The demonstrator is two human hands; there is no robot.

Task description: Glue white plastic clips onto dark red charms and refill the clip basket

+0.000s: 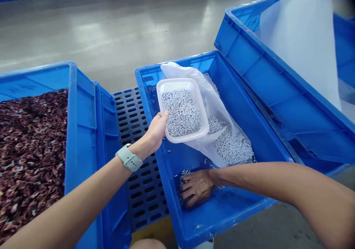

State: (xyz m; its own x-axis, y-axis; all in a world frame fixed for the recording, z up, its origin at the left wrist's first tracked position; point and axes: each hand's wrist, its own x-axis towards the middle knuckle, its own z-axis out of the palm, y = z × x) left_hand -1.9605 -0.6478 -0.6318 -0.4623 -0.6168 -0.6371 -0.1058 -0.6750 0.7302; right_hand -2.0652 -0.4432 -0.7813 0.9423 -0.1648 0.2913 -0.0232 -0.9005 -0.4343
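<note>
My left hand (157, 130) grips the near left rim of a white plastic basket (204, 125), thumb on top. Small white-and-grey squiggly pieces (181, 112) lie in the basket, which is tilted toward me over a blue crate (266, 147). Down in the crate's near left corner, my right hand (197, 188) rests palm down with fingers spread on a small heap of the same pieces. Its fingertips are partly among them. A translucent plastic bag (219, 104) lies across the crate, with a larger pile of pieces (235, 147) at its mouth.
On the left stands another blue crate (83, 104) full of dark reddish-brown dried pieces (30, 149). A slotted dark pallet (135, 127) shows between the crates. At the right, a tilted blue crate (266, 64) holds a white sheet (302, 38). Grey floor (111, 30) lies beyond.
</note>
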